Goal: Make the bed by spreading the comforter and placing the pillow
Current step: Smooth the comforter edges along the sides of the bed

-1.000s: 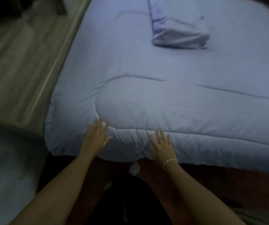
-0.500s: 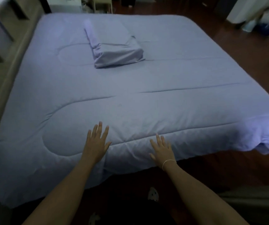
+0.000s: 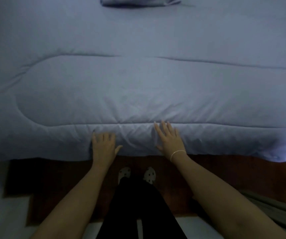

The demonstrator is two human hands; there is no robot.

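A matt, quilted cloth comforter (image 3: pixel 138 87) puckered into fine creases around the left hand (image 3: pixel 103 145) and right hand (image 3: pixel 169 138). Below the wrists, the floor (image 3: pixel 225 168) looked like dark reddish wood. A thin pale band (image 3: pixel 176 153) circled the right wrist.

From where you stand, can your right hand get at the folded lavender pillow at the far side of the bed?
Probably not. The right hand lies flat on the lavender comforter's near edge; the folded lavender pillow lies far across it. Nothing blocks it.
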